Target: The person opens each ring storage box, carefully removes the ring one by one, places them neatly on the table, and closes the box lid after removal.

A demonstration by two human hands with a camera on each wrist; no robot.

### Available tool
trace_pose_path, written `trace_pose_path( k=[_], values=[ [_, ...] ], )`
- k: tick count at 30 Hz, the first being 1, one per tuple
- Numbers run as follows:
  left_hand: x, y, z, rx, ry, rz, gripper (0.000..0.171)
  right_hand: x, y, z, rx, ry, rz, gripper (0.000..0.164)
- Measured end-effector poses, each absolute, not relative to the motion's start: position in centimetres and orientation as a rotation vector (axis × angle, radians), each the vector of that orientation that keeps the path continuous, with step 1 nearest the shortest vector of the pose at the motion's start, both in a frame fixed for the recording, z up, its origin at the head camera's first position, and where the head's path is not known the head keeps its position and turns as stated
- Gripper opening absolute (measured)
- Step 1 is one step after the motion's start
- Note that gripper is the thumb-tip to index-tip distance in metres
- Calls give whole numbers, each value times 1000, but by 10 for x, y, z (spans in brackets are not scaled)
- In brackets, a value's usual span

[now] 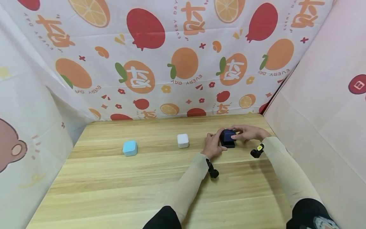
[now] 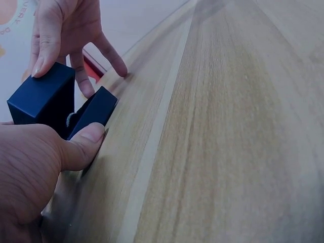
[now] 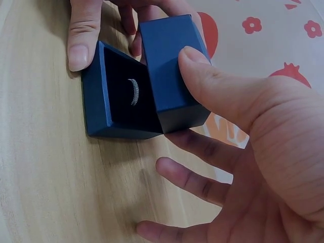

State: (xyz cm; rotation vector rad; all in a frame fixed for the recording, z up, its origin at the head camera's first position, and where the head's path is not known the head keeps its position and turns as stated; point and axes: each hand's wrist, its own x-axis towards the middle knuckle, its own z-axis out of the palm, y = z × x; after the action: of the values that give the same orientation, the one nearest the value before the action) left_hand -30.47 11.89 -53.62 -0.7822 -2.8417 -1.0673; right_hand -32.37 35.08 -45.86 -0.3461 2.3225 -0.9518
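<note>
A dark blue ring box [image 1: 228, 136] rests on the wooden table with its hinged lid [image 3: 174, 66] partly raised. In the right wrist view a thin silver ring [image 3: 134, 92] studded with small stones stands in the black lining. My left hand [image 1: 213, 144] grips the base [image 3: 96, 96], its thumb on the front wall. With thumb and fingers, my right hand [image 1: 247, 132] pinches the lid; its lower fingers are spread apart in the right wrist view. Seen from the left wrist, only a sliver of the ring [image 2: 70, 119] shows between lid and base.
A white rounded block [image 1: 183, 140] lies to the left of the hands, and a light blue one [image 1: 130, 148] farther left. Printed cloth [image 1: 183, 63] hangs along the table's back edge, with a pale cloth wall [image 1: 320, 95] close on the right.
</note>
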Motion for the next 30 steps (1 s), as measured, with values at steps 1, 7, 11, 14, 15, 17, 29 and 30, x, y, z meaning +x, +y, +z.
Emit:
trace_pose_path(
  k=[1, 7, 11, 14, 15, 17, 29, 30],
  values=[
    [-304, 119, -536, -786, -2837, -1070, 93, -324, 351, -459, -347, 2321, -955, 66],
    [-303, 119, -534, -789, -2840, -1077, 94, -323, 351, -458, -339, 2307, -986, 64],
    [-303, 119, -535, -770, -2860, -1080, 95, -324, 352, -460, -347, 2301, -986, 65],
    [-303, 119, -534, -768, -2850, -1099, 95, -324, 352, -459, -343, 2295, -990, 66],
    [-302, 119, -533, -768, -2853, -1097, 95, -324, 352, -458, -341, 2291, -995, 66],
    [-302, 118, -532, -774, -2844, -1108, 95, -324, 352, -458, -329, 2288, -1000, 66],
    [-303, 118, -532, -765, -2854, -1073, 95, -327, 351, -457, -321, 2279, -982, 68],
    [-303, 118, -531, -770, -2856, -1063, 96, -327, 351, -457, -313, 2281, -978, 67]
  ],
)
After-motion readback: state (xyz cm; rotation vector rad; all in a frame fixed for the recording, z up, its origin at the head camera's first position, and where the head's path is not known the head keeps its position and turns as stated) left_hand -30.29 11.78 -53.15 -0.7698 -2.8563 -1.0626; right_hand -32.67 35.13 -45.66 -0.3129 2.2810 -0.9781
